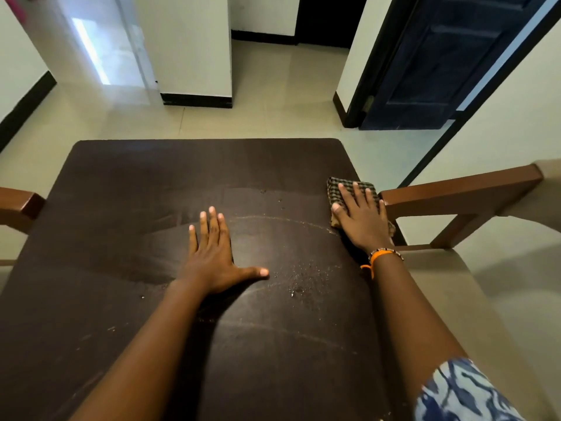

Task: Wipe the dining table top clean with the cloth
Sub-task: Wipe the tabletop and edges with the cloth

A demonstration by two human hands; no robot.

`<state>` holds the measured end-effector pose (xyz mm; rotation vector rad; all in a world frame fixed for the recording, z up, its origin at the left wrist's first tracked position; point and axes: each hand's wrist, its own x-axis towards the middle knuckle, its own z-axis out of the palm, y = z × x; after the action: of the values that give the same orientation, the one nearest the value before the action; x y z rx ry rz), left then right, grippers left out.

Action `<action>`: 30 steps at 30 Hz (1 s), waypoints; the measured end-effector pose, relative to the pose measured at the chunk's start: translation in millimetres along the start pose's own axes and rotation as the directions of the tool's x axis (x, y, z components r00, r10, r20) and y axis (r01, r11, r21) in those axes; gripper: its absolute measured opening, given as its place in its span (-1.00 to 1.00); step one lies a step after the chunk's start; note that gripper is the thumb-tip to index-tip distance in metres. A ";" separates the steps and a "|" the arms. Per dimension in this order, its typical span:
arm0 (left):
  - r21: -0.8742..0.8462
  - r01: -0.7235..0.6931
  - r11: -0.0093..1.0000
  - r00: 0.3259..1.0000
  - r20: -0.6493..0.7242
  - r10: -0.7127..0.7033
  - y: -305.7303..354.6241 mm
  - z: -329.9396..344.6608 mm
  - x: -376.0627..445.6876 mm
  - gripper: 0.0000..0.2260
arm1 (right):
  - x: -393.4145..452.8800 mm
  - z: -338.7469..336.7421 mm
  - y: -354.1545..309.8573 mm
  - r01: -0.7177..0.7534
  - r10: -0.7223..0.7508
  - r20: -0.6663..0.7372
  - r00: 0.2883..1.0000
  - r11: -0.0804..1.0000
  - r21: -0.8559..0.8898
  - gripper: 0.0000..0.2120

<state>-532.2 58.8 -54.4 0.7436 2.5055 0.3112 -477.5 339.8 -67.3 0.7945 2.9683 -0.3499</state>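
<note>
Both palms flat: right hand (361,217) presses the soft, limp cloth (352,189) at the table (121,192)'s right edge, left hand (212,253) braces, gripping nothing.

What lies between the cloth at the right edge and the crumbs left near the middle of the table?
Nothing visible. The right hand presses the cloth flat at the table edge, and bare tabletop runs from it to the crumbs. The left hand rests flat just left of the crumbs, beyond that path.
</note>
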 end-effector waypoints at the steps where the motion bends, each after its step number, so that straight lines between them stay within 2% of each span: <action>1: -0.004 0.007 1.000 1.000 -0.003 -0.007 -0.4 2.8 -2.0 0.36 | 3.2 3.9 -11.5 -0.006 0.006 0.006 1.000 1.000 -0.002 -0.49; 5: -0.014 0.036 0.999 0.999 -0.016 -0.037 2.3 5.3 -2.3 0.26 | 8.4 23.7 -92.9 0.126 -0.126 0.014 0.992 0.992 0.002 -0.49; 9: -0.031 0.049 0.998 0.998 -0.045 -0.050 3.9 4.3 -2.7 0.19 | -0.8 41.3 -177.6 0.340 -0.341 0.069 0.937 0.940 0.026 -0.50; 11: -0.073 0.071 0.995 0.997 -0.034 -0.073 2.5 2.7 -6.8 0.18 | -6.5 41.9 -188.7 0.390 -0.393 0.095 0.915 0.920 0.047 -0.52; 14: -0.065 0.105 0.992 0.994 -0.001 -0.105 -1.9 2.6 -20.3 0.25 | -13.7 39.0 -165.6 0.409 -0.413 0.082 0.907 0.911 0.061 -0.53; 18: -0.029 0.080 0.996 0.996 0.044 -0.079 -7.8 3.7 -30.5 0.34 | -12.1 26.1 -98.8 0.308 -0.309 0.056 0.949 0.951 0.024 -0.53; 21: -0.013 0.082 0.997 0.996 0.037 -0.082 -9.7 5.4 -29.6 0.25 | -7.2 9.7 -30.7 0.136 -0.136 0.021 0.991 0.991 -0.002 -0.53; 24: -0.001 0.074 0.997 0.997 0.010 -0.074 -11.9 8.7 -29.9 0.16 | -12.1 1.3 13.4 -0.026 0.027 0.013 1.000 0.999 -0.021 -0.52; 28: -0.008 0.059 0.998 0.998 -0.015 -0.059 -13.4 11.4 -29.3 0.17 | -21.2 7.7 -9.1 -0.116 0.115 0.019 0.993 0.993 0.025 -0.51; 30: -0.009 0.057 0.998 0.998 -0.024 -0.057 -13.5 13.2 -28.5 0.17 | -24.7 15.2 -40.5 -0.068 0.067 0.021 0.998 0.997 0.032 -0.51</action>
<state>-510.6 32.6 -58.9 0.6670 2.5418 0.3124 -476.5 290.1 -71.2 0.8871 2.9167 -0.4018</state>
